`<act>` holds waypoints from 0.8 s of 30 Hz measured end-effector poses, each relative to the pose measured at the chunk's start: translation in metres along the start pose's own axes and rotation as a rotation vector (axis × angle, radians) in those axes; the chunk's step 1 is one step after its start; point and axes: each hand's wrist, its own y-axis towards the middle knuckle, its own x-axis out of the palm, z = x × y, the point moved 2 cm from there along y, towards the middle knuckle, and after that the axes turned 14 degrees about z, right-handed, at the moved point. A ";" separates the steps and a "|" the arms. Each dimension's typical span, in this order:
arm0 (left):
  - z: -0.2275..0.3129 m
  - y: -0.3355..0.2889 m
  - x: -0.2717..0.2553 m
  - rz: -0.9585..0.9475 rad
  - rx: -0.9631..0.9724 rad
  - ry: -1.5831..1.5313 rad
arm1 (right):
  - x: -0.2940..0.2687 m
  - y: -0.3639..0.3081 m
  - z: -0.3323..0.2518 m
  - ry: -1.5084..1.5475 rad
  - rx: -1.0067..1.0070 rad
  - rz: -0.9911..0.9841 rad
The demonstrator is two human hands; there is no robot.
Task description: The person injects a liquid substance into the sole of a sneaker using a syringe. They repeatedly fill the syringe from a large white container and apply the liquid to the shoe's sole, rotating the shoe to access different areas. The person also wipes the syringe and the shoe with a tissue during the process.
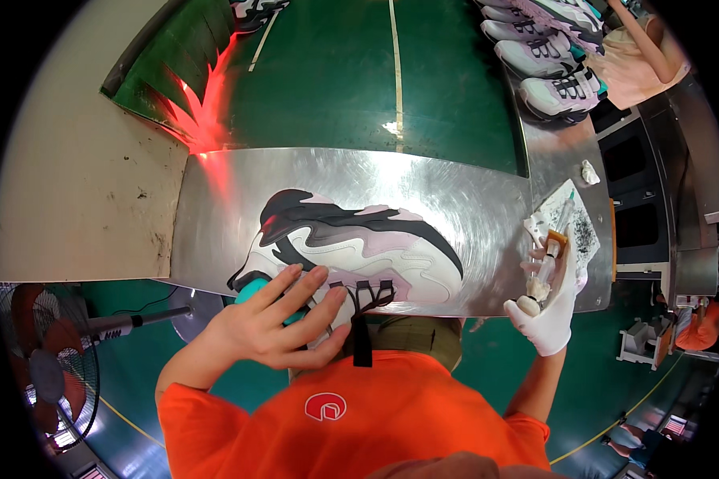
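Observation:
A white, lilac and black sneaker lies on its side on the metal worktop, its dark sole edge facing away from me and its black laces near my body. A teal lining shows at its collar. Bare, my left hand rests over the shoe's collar and tongue, fingers stretched out and spread. My right hand, in a white glove, is closed around a syringe with an amber flange. The syringe tip points away from me, over a white cloth stained with black specks.
Beyond the metal worktop runs a green conveyor belt. Several similar sneakers line the far right. A crumpled white scrap lies near the cloth. On the left stand a fan and a pale machine panel. Another person's arm shows far right.

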 end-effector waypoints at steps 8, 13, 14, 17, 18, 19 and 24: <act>0.014 -0.017 0.004 0.017 0.014 0.076 | 0.005 -0.005 -0.003 -0.017 -0.011 0.030; 0.015 -0.020 0.006 0.027 0.015 0.078 | 0.003 -0.009 -0.002 -0.022 -0.009 0.036; 0.015 -0.019 0.006 0.029 0.015 0.078 | 0.002 -0.011 0.001 -0.022 -0.015 0.039; 0.011 -0.013 0.004 0.018 0.008 0.062 | -0.003 -0.017 0.008 -0.016 0.014 0.058; 0.009 -0.009 0.003 0.010 0.005 0.054 | -0.004 -0.019 0.010 -0.012 0.032 0.066; 0.006 -0.006 0.003 0.003 -0.003 0.046 | -0.005 -0.019 0.010 0.002 0.040 0.075; -0.004 0.010 -0.003 -0.065 -0.062 -0.019 | -0.024 -0.030 0.014 0.203 0.136 0.139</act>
